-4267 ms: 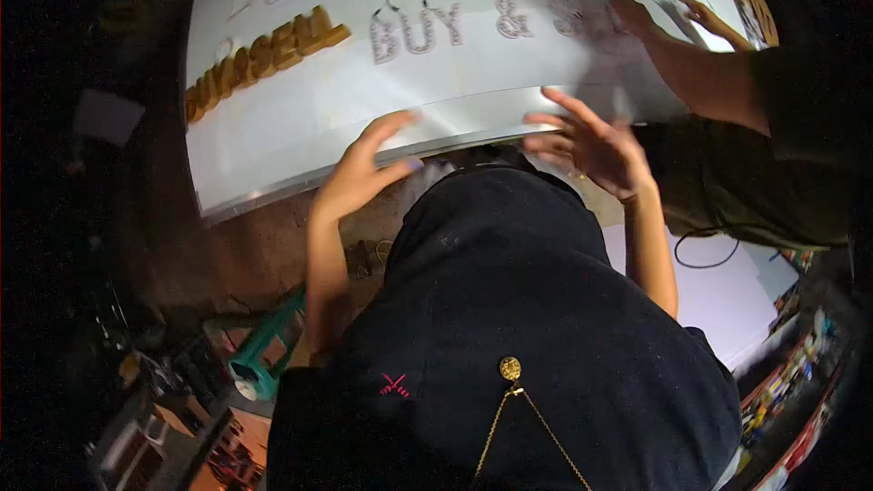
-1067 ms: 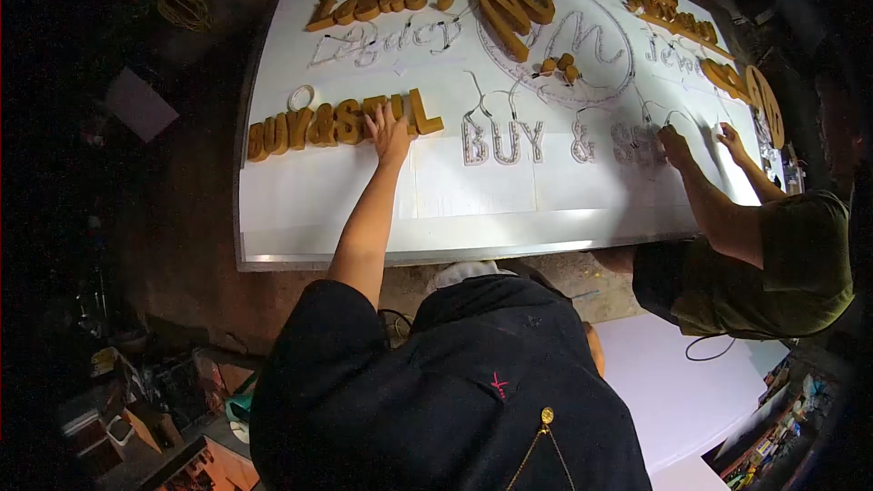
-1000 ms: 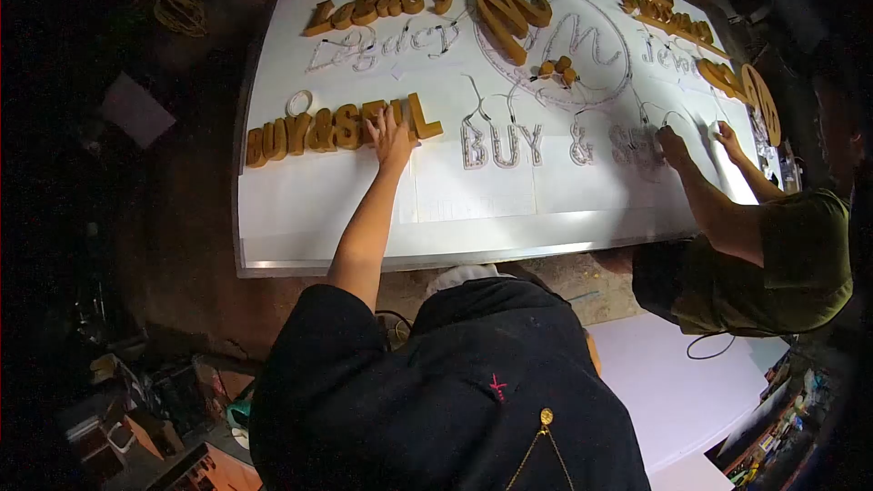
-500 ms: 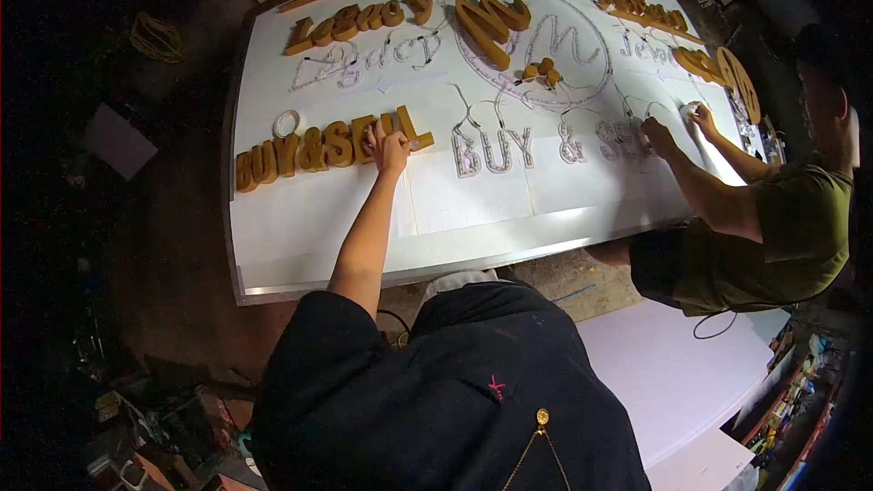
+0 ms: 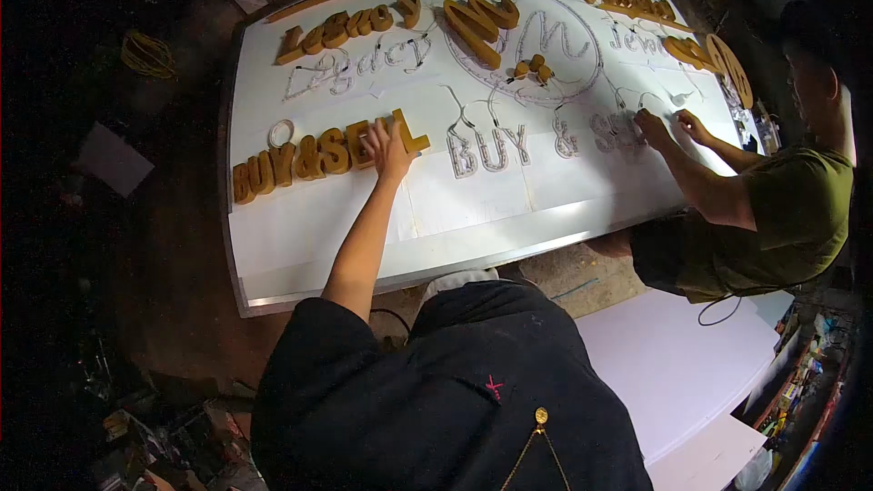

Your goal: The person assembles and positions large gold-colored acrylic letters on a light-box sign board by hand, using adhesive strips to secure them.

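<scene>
My left hand (image 5: 389,153) rests over the last letters of a row of gold block letters (image 5: 309,156) reading BUY&SELL. Its fingers are spread on and around the two L's, hiding part of them. A white roll of tape (image 5: 281,133) lies just above the Y. Right of the hand, BUY & SE is laid out in clear outlined letters (image 5: 492,151) with thin wires. Gold script letters (image 5: 350,25) spell Legacy above, over a matching wired outline (image 5: 359,68). My right hand is out of view.
A co-worker (image 5: 773,209) in a green shirt leans over the right side of the white board (image 5: 318,259), both hands near the outlined letters. Gold M shapes (image 5: 477,27) lie at top centre. White sheets (image 5: 673,364) lie below right.
My left hand's fingers have lifted and spread wider over the L's. The co-worker's hand at the far right has lowered slightly, and the white piece beside it now lies apart from the fingers.
</scene>
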The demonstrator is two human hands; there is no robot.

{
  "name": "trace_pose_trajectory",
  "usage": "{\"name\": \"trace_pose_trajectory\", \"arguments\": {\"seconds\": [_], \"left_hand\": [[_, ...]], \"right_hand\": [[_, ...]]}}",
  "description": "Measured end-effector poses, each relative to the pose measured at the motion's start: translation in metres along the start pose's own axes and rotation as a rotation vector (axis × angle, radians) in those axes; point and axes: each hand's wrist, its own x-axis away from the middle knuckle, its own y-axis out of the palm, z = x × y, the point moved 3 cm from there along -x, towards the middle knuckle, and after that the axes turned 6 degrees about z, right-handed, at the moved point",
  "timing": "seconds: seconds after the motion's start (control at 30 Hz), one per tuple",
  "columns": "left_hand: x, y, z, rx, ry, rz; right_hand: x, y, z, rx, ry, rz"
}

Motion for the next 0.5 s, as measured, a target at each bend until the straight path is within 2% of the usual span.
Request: {"name": "trace_pose_trajectory", "arguments": {"seconds": [0.07,0.1,0.17,0.27,0.37,0.43,0.5], "left_hand": [[0.0,-0.006,0.015,-0.058,0.303,-0.031],[0.0,-0.007,0.018,-0.057,0.305,-0.03],[-0.004,0.001,0.02,-0.171,0.382,-0.154],[-0.01,0.005,0.023,-0.079,0.451,-0.071],[-0.014,-0.032,0.061,-0.014,0.559,-0.005],[-0.006,-0.076,0.099,0.065,0.604,0.009],[0.008,-0.125,0.138,0.135,0.655,0.027]], "right_hand": [[0.032,0.021,0.011,0.012,0.044,-0.011],[0.042,0.029,0.014,0.021,0.058,-0.012],[0.056,0.035,0.013,0.034,0.068,-0.018],[0.058,0.036,-0.005,0.045,0.046,-0.012],[0.034,0.018,-0.057,-0.01,-0.027,-0.017],[0.019,-0.002,-0.115,-0.145,-0.099,-0.062],[0.022,-0.023,-0.198,-0.237,-0.387,-0.002]]}}
